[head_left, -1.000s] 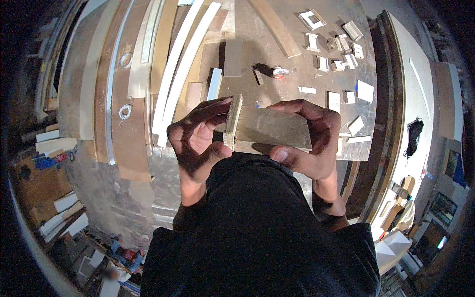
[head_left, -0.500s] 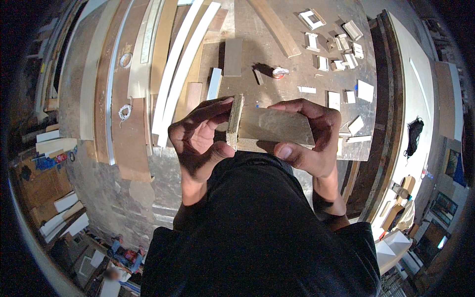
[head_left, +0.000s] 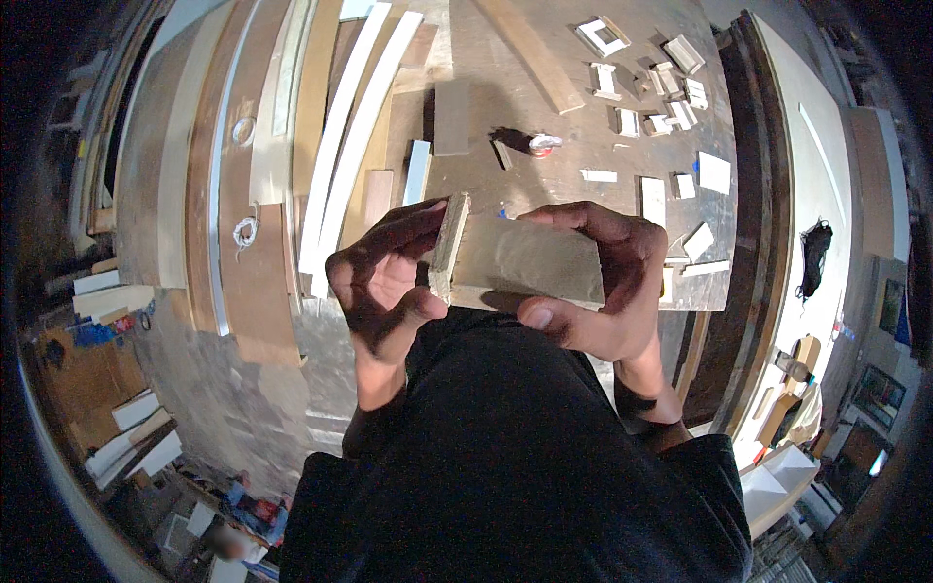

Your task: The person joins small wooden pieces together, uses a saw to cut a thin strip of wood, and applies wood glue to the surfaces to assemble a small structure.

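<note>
My left hand (head_left: 384, 287) grips a short, upright piece of wood (head_left: 448, 245) with a rough, pale edge, its thumb and fingers at the near and far ends. My right hand (head_left: 622, 282) holds a wider, greyish-tan wooden block (head_left: 530, 253), thumb along the near side and fingers over the far side. The block's left end meets the upright piece; whether they are joined I cannot tell. Both are held in front of my dark-clothed body, over the near edge of a plywood table (head_left: 564, 189).
Long boards and white strips (head_left: 353, 136) lie on the left. At the back right are several small white-and-wood pieces (head_left: 627, 121) and a tape roll (head_left: 542, 146). A long white board (head_left: 807, 175) with a black bundle (head_left: 814, 257) runs along the right.
Both hands and the held pieces have shifted slightly left and down in the picture since half a second ago, and the block's broad face shows more. Both grips are unchanged.
</note>
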Tool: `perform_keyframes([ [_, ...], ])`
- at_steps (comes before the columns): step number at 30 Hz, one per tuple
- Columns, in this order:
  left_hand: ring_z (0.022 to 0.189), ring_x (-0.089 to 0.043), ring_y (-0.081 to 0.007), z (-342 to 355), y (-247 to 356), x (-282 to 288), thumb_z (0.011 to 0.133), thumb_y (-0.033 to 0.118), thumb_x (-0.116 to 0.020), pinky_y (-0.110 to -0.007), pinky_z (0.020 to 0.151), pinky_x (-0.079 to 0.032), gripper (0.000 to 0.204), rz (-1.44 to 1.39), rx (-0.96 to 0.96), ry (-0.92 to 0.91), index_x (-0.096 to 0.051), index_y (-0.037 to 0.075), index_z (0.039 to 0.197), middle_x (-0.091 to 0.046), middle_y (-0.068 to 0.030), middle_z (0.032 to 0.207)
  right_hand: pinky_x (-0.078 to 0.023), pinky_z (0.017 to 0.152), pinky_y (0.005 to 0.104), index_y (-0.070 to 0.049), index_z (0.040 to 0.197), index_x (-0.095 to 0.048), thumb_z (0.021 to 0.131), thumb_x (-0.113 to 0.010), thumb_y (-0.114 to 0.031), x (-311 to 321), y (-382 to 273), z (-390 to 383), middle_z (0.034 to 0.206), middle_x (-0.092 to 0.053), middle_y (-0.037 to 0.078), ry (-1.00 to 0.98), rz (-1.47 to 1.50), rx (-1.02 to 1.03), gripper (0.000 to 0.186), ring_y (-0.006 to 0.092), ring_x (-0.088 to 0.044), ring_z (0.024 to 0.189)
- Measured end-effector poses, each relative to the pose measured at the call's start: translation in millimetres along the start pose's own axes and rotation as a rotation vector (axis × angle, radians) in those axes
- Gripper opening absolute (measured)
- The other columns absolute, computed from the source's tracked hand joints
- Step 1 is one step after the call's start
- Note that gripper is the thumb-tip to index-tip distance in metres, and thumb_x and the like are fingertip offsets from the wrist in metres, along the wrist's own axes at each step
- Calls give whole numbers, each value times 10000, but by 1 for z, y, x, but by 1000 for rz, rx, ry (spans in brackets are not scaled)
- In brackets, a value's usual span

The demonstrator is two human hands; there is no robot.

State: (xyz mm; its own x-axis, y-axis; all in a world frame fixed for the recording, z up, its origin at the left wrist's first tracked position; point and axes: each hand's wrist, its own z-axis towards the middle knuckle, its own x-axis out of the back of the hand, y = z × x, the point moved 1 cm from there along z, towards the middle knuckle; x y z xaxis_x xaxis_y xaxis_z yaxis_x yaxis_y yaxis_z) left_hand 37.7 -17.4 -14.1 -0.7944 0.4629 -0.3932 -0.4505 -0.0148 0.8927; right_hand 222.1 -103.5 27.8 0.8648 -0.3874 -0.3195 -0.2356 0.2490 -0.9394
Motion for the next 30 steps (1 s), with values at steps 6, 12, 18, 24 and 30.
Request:
perform_keyframes([
  [6, 1205, -613, -331, -3, 6, 0, 689, 343, -931, -443, 1049, -492, 842, -18, 56, 34, -573, -127, 1288, -592, -268, 1306, -549, 816, 284, 134, 1079, -629, 607, -956, -182, 3, -21, 7, 997, -711, 182, -153, -209, -101, 656, 163, -685, 904],
  [12, 1224, -603, -328, -7, 7, -4, 684, 365, -933, -438, 1062, -469, 811, -4, 97, 84, -612, -115, 1253, -596, -276, 1315, -550, 805, 280, 128, 1062, -643, 602, -953, -174, 4, -26, 11, 979, -719, 155, -252, -303, -44, 631, 156, -688, 886],
  [18, 1251, -585, -336, 5, 8, -1, 695, 411, -915, -432, 1075, -451, 846, -26, 147, -16, -603, -100, 1292, -583, -281, 1344, -553, 828, 296, 122, 1090, -608, 608, -953, -163, -5, -19, 6, 1012, -699, 158, -90, -241, -44, 658, 163, -680, 936],
  [24, 1310, -540, -363, 12, 8, -3, 737, 412, -888, -428, 1098, -429, 865, -33, 147, -50, -555, -106, 1345, -552, -290, 1379, -555, 815, 292, 119, 1103, -590, 621, -958, -160, -2, -8, 6, 1025, -694, 170, -68, -203, 25, 668, 164, -680, 931],
  [30, 1286, -557, -342, 3, 5, -2, 766, 370, -881, -428, 1075, -444, 787, 18, 23, 89, -566, -135, 1281, -585, -287, 1330, -523, 964, 386, 123, 1237, -472, 654, -949, -162, -2, -22, 8, 1162, -642, 246, -148, -308, -157, 805, 263, -661, 1087],
])
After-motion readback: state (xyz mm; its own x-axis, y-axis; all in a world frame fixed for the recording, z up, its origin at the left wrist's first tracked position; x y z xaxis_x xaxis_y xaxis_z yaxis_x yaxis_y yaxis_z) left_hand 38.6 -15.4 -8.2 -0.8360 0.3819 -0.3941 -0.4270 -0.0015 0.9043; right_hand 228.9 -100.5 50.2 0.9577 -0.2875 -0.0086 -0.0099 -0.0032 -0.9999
